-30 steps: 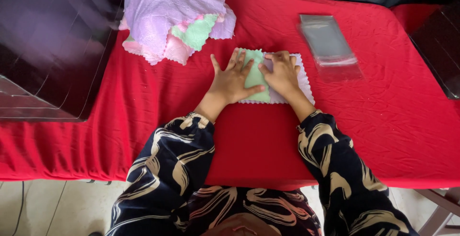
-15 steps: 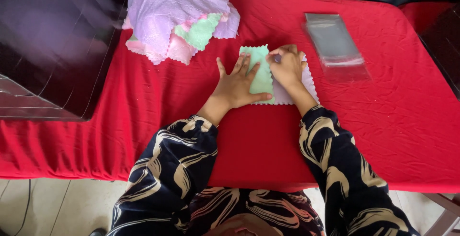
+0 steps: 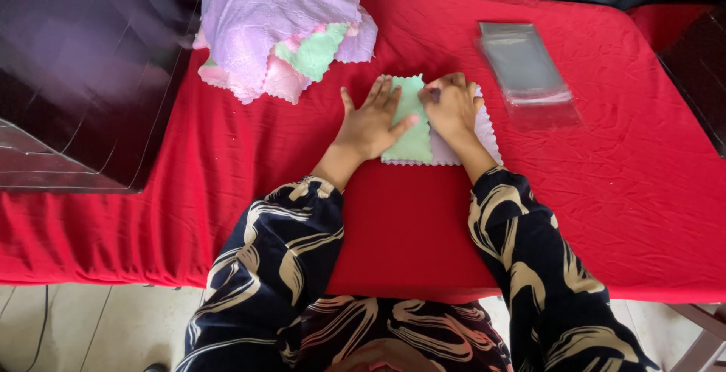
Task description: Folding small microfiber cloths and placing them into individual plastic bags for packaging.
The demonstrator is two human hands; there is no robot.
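The left hand (image 3: 372,119) is lying spread flat on the green cloth (image 3: 411,142), while the right hand (image 3: 451,106), just right of the cloth, is pinching its edge

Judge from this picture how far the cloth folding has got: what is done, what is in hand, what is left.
Done: nothing finished shows; the clear bag lies flat. In hand: the left hand presses the green cloth, folded over a white cloth, while the right hand pinches its top edge. Left: the heap of cloths behind.
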